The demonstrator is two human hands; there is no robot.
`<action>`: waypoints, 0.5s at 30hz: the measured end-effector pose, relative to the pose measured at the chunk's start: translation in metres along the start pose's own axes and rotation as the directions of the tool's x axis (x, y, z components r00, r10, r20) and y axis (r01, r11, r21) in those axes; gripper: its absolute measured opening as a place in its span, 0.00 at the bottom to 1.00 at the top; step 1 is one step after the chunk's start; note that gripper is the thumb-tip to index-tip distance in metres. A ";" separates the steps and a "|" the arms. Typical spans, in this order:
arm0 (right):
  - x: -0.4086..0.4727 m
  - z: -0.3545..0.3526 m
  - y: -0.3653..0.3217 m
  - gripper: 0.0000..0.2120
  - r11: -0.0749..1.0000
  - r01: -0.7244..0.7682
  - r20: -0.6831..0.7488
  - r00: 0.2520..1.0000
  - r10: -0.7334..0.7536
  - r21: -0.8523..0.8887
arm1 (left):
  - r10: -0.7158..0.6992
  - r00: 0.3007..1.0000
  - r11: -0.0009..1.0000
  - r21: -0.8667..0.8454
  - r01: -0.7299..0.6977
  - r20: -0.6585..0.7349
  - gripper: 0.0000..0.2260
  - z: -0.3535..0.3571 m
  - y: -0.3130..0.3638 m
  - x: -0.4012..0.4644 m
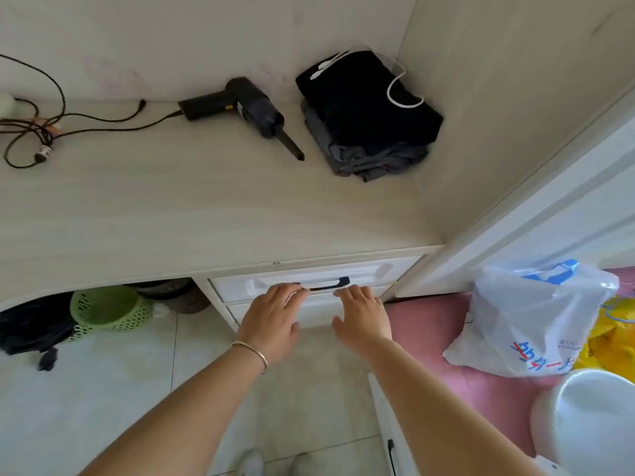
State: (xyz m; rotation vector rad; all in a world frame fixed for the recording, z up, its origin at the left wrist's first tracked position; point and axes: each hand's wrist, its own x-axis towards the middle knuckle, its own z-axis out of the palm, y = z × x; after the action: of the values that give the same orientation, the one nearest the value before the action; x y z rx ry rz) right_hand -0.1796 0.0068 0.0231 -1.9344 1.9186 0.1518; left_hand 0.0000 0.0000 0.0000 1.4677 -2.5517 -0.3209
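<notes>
A white drawer front [360, 274] with a dark handle [328, 284] sits under the pale wooden desk top [206, 214]. My left hand [275, 316], with a thin bangle on the wrist, lies against the drawer front with fingers straight, its fingertips at the handle's left end. My right hand [362, 316] is spread flat on the drawer front just below the handle's right end. Neither hand holds anything.
On the desk lie a black handheld blower [247, 113] with its cable [51, 125] and a stack of folded dark clothes [371, 118] with a white cable on top. A green basket [106, 310] sits under the desk. A plastic bag [529, 321] and white bucket [584, 420] stand right.
</notes>
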 end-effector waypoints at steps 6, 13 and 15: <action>0.052 0.036 0.006 0.30 0.999 0.040 0.129 0.991 -0.044 0.035 | -0.047 0.998 0.992 0.120 0.042 0.042 0.31 0.046 -0.015 0.025; 0.079 0.056 0.004 0.33 0.999 0.030 0.214 0.977 -0.026 -0.014 | -0.074 0.995 0.994 0.087 0.068 0.067 0.30 0.060 -0.020 0.028; 0.078 0.058 0.001 0.31 1.000 0.001 0.201 0.980 0.000 -0.007 | -0.044 0.999 0.998 0.051 0.044 0.003 0.28 0.058 -0.016 0.024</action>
State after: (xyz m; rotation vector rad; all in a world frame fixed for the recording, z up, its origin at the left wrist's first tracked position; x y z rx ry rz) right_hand -0.1654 -0.0449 -0.0582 -1.8464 1.7875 0.3410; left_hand -0.0136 -0.0235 -0.0589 1.5448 -2.5520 -0.2672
